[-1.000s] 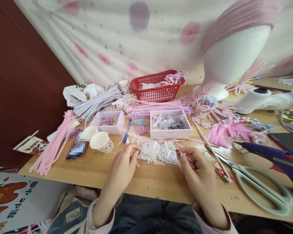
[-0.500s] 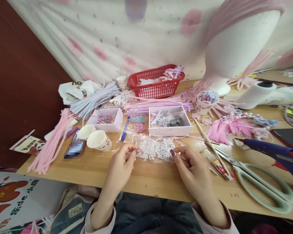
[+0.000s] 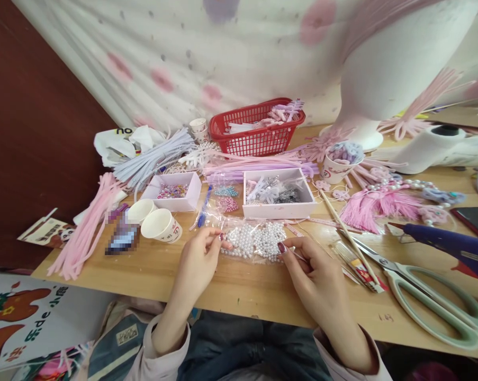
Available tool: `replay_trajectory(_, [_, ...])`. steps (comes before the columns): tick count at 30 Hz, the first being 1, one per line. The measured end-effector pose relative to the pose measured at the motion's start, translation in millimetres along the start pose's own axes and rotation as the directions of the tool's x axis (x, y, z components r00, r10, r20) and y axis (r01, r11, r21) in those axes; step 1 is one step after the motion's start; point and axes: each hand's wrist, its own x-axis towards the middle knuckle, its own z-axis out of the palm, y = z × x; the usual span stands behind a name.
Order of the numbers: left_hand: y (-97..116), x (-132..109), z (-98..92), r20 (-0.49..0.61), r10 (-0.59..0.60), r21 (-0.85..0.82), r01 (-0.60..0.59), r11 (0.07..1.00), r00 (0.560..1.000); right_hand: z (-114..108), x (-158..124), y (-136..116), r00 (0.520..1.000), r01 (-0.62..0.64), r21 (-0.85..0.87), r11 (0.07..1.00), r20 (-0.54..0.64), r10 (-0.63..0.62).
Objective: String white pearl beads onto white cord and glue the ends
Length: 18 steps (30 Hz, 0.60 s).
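White pearl beads (image 3: pixel 256 241) lie in a clear plastic bag on the table, in two clusters side by side. At the bag's left edge is my left hand (image 3: pixel 199 262), thumb and forefinger close together by the beads. My right hand (image 3: pixel 314 278) is closed in a pinch at the bag's right edge. A thin pale strand or stick shows beside its fingers, but I cannot tell what it is. Whatever sits between the fingertips of either hand is too small to make out. Behind the bag are small packets of blue beads (image 3: pixel 226 191) and pink beads (image 3: pixel 227 204).
White boxes (image 3: pixel 278 210) of small parts, a red basket (image 3: pixel 254 142) and pipe cleaners (image 3: pixel 153 159) stand behind. Paper cups (image 3: pixel 162 226) are at left. Scissors (image 3: pixel 435 301), a blue glue gun (image 3: pixel 447 241), a pink tassel (image 3: pixel 379 206) and a white mannequin head (image 3: pixel 385 69) are at right.
My left forefinger has shifted and stretched slightly towards the beads. The right hand keeps its pinch in about the same place. The camera view has turned a little.
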Motion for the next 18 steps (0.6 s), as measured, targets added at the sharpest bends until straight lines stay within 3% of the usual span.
replay_trajectory(4, [3.7, 6.2, 0.2, 0.019, 0.045, 0.108, -0.047, 0.993, 0.999, 0.3, -0.3, 0.6, 1.000, 0.004, -0.008, 1.000, 0.008, -0.004])
replay_trajectory(9, [13.6, 15.3, -1.0, 0.164, 0.025, 0.056, -0.034, 0.998, 0.986, 0.4, 0.1, 0.6, 1.000, 0.012, -0.016, 1.000, 0.000, -0.012])
replay_trajectory(12, [21.8, 17.3, -4.8, 0.178, 0.053, 0.054, -0.064, 0.996, 0.983, -0.1, -0.1, 0.3, 1.000, 0.012, -0.006, 1.000, 0.001, -0.012])
replay_trajectory(18, [33.3, 19.8, -10.5, 0.216, 0.124, 0.224, -0.172, 0.959, 0.969, -0.3, 0.8, -0.5, 1.000, 0.011, -0.004, 1.000, -0.012, -0.011])
